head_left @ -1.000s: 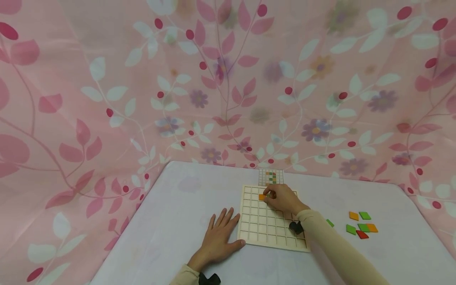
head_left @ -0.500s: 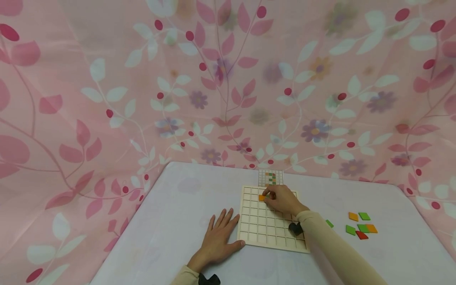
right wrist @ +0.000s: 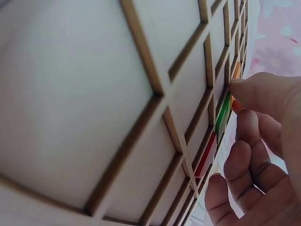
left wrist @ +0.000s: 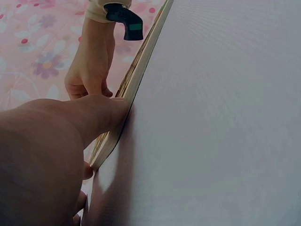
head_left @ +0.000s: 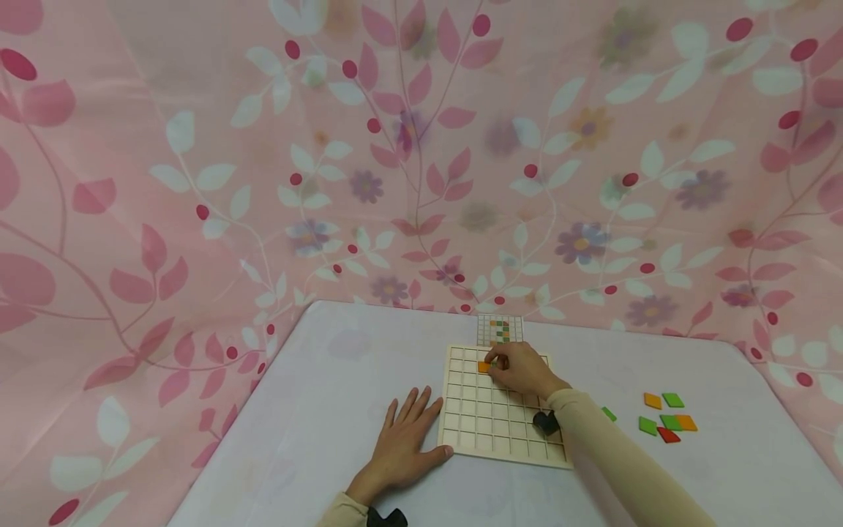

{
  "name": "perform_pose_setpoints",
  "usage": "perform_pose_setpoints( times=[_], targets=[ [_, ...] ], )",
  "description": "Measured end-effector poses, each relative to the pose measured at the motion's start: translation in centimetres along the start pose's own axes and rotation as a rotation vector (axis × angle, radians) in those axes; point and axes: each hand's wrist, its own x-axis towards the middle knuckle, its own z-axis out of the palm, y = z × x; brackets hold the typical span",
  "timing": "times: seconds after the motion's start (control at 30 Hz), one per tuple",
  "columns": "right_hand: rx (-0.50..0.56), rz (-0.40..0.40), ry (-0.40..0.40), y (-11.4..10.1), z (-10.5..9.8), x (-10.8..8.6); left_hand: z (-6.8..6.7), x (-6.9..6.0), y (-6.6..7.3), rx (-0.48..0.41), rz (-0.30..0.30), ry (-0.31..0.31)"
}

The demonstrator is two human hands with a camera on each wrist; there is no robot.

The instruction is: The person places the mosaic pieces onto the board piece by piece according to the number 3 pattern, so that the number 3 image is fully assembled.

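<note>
The orange tile (head_left: pixel 484 367) lies on the gridded board (head_left: pixel 484 424), at about 11 o'clock from the board's middle. Our right hand (head_left: pixel 523 368) is on it, the grip nearly closed, thumb and finger pinching the tile's edge; whether it is fully seated, we cannot tell. In the right-wrist view a green tile (right wrist: pixel 223 113) and then a red tile (right wrist: pixel 205 157) run from it towards 7 o'clock.

We judge the step in hand to be settling this tile square in its cell, which calls for a light press and a clean lift — no dragging at the green neighbour. After that, the next move would be to fetch a piece from the loose tiles (head_left: pixel 672 422) on the desk (head_left: pixel 342 395), out at 3 o'clock.

Our left hand (head_left: pixel 405 439) rests at about 8 o'clock, fingers spread and holding nothing, thumb touching the board's near corner — probably to steady it. At 12 o'clock, just past the far edge, lies the pattern card (head_left: pixel 500 328), whose coloured squares seem to be our guide.
</note>
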Motion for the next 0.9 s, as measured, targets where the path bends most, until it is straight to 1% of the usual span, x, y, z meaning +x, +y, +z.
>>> perform_pose_setpoints(
  times=[0.2, 0.5, 0.73, 0.9],
  targets=[
    [0.024, 0.01, 0.001, -0.2, -0.17, -0.25, 0.02, -0.13, 0.0, -0.001, 0.006, 0.002],
    [0.038, 0.025, -0.015, 0.38, 0.02, 0.08, -0.07, -0.02, 0.04, 0.003, 0.001, -0.002],
    [0.079, 0.014, -0.039, 0.45, 0.13, 0.11, -0.11, -0.15, 0.12, 0.001, -0.004, -0.011],
    [0.058, 0.021, -0.033, 0.72, 0.16, 0.24, -0.19, -0.1, 0.15, 0.003, 0.013, 0.001]
  ],
)
